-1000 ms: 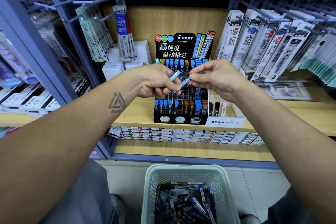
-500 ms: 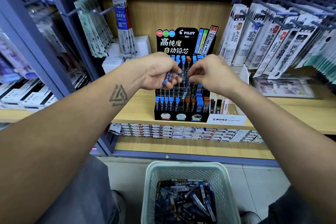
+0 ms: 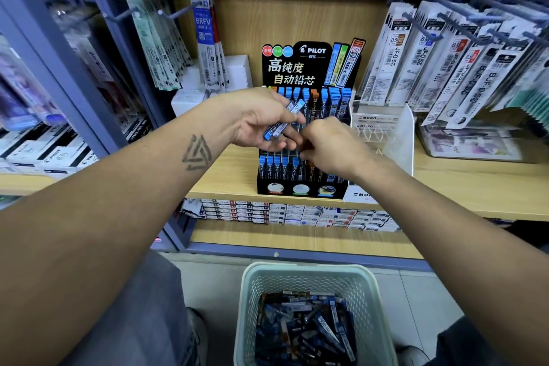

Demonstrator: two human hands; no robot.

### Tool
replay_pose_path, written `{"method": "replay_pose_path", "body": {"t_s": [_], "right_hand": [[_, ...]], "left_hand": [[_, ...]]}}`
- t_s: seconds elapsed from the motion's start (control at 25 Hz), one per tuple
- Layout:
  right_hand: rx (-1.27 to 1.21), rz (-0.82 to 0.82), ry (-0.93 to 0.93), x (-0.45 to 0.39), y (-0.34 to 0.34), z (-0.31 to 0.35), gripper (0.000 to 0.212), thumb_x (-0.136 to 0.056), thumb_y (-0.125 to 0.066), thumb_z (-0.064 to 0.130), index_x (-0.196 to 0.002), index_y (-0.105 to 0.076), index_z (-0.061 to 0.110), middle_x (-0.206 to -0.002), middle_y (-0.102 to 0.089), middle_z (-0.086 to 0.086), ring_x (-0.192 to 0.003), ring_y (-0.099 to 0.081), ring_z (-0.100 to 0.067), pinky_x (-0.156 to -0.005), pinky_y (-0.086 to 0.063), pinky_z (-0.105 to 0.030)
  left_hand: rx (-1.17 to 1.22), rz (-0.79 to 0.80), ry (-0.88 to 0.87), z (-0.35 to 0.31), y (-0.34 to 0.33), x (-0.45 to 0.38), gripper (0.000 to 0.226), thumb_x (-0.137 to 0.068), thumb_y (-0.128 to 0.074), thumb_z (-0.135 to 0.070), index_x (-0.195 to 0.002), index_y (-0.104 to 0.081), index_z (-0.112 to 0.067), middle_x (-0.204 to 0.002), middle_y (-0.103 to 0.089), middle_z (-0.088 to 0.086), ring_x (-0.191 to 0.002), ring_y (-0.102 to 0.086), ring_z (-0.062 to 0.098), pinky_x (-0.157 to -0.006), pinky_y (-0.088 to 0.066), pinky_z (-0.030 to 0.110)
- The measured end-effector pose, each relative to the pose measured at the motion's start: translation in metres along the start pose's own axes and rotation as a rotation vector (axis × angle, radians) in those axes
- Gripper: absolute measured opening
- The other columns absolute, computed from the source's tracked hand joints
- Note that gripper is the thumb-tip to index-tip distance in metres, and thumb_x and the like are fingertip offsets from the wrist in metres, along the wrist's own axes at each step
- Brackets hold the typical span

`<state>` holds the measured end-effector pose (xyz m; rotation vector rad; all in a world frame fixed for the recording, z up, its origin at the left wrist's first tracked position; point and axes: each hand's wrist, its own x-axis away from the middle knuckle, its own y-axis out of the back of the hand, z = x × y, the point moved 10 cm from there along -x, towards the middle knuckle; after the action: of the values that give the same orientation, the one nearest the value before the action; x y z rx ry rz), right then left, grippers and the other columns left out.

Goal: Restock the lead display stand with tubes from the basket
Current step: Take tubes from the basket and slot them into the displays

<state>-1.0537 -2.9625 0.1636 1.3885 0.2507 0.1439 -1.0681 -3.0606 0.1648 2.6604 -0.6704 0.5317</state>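
Left hand [image 3: 261, 125] grips two spare tubes [image 3: 283, 119] loosely; they could slip. Right hand [image 3: 329, 145] curls over the display stand [image 3: 300, 187], its grip unclear, possibly toppling neighbours.

Both bare forearms reach forward from the near edge and converge toward the middle. The left forearm, marked with a triangular tattoo near the wrist, ends in the left hand [image 3: 261, 122], turned palm inward with its fingers curled and thumb across them, gripping something slim between them. The right hand [image 3: 329, 145] sits just right of it and slightly nearer, back facing up, knuckles bent, fingertips tucked down out of sight. The two hands almost touch.
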Motion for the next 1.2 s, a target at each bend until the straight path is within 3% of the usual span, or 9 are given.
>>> {"method": "replay_pose_path", "body": {"t_s": [0.28,0.4,0.48,0.52,0.68,0.8,0.92,1.04,1.2], "right_hand": [[-0.035,-0.037,-0.015,-0.003,0.006,-0.008,0.010,-0.089,-0.069,0.019,-0.095,-0.075,0.023,-0.093,-0.072,-0.003,-0.088,-0.067,-0.026,-0.079,-0.058,-0.040],[-0.548,-0.130,-0.148,-0.003,0.022,-0.031,0.015,-0.088,-0.071,0.011,-0.101,-0.076,0.019,-0.091,-0.075,0.000,-0.087,-0.070,-0.019,-0.083,-0.058,-0.035],[-1.025,-0.101,-0.215,0.004,0.018,-0.035,0.024,-0.087,-0.072,0.002,-0.109,-0.072,0.014,-0.091,-0.076,-0.005,-0.086,-0.072,-0.017,-0.080,-0.056,-0.030],[-1.137,-0.087,-0.212,0.006,0.017,-0.034,0.026,-0.086,-0.073,0.001,-0.110,-0.072,0.011,-0.090,-0.077,-0.007,-0.084,-0.072,-0.015,-0.077,-0.056,-0.027],[-1.110,-0.154,-0.190,0.010,0.024,-0.042,0.016,-0.082,-0.077,-0.001,-0.096,-0.075,0.006,-0.075,-0.073,-0.006,-0.067,-0.068,-0.009,-0.064,-0.052,-0.020],[-1.142,-0.176,-0.259,0.011,0.028,-0.060,0.014,-0.082,-0.075,-0.004,-0.093,-0.075,0.005,-0.071,-0.073,-0.006,-0.065,-0.068,-0.015,-0.071,-0.057,-0.031],[-1.139,-0.149,-0.238,0.012,0.028,-0.065,0.016,-0.083,-0.075,-0.005,-0.094,-0.075,0.007,-0.073,-0.073,-0.007,-0.070,-0.069,-0.019,-0.078,-0.058,-0.038],[-1.149,-0.128,-0.175,0.014,0.030,-0.061,0.022,-0.081,-0.074,-0.008,-0.097,-0.075,0.008,-0.077,-0.074,-0.006,-0.075,-0.071,-0.020,-0.080,-0.059,-0.036],[-1.108,-0.144,-0.117,0.016,0.038,-0.058,0.016,-0.082,-0.076,-0.004,-0.094,-0.075,0.008,-0.077,-0.072,-0.006,-0.073,-0.069,-0.016,-0.070,-0.057,-0.026]], "left_hand": [[-0.011,-0.023,0.016,0.005,0.008,-0.001,0.017,-0.105,-0.045,-0.008,-0.116,-0.058,-0.006,-0.082,-0.071,0.017,-0.063,-0.064,0.020,-0.047,-0.047,0.021],[0.006,0.023,0.034,0.008,0.002,0.001,0.018,-0.105,-0.043,-0.003,-0.113,-0.059,-0.001,-0.084,-0.071,0.019,-0.065,-0.065,0.020,-0.050,-0.052,0.022],[0.001,0.062,0.038,0.010,-0.004,0.001,0.019,-0.104,-0.043,-0.001,-0.107,-0.062,-0.001,-0.085,-0.071,0.020,-0.069,-0.067,0.022,-0.056,-0.056,0.025],[0.005,0.077,0.039,0.011,-0.007,0.002,0.019,-0.104,-0.043,-0.001,-0.105,-0.062,-0.001,-0.086,-0.071,0.020,-0.072,-0.068,0.023,-0.060,-0.058,0.027],[0.044,0.135,0.048,0.014,-0.014,0.002,0.020,-0.103,-0.047,-0.002,-0.113,-0.063,0.006,-0.097,-0.070,0.024,-0.083,-0.072,0.030,-0.073,-0.063,0.039],[-0.023,0.077,0.044,0.017,-0.007,-0.001,0.016,-0.102,-0.051,-0.001,-0.111,-0.063,0.002,-0.095,-0.071,0.022,-0.075,-0.073,0.028,-0.058,-0.060,0.031],[-0.114,0.016,0.021,0.016,-0.001,-0.004,0.009,-0.099,-0.055,0.001,-0.099,-0.062,-0.003,-0.086,-0.071,0.019,-0.054,-0.062,0.016,-0.043,-0.044,0.020],[-0.117,-0.032,0.018,0.016,0.002,-0.007,0.013,-0.098,-0.055,0.004,-0.092,-0.062,-0.005,-0.077,-0.070,0.017,-0.047,-0.053,0.011,-0.040,-0.037,0.016],[-0.134,0.007,0.015,0.014,-0.006,-0.007,0.011,-0.098,-0.053,0.004,-0.096,-0.060,-0.004,-0.081,-0.071,0.019,-0.046,-0.052,0.012,-0.040,-0.035,0.016]]}}
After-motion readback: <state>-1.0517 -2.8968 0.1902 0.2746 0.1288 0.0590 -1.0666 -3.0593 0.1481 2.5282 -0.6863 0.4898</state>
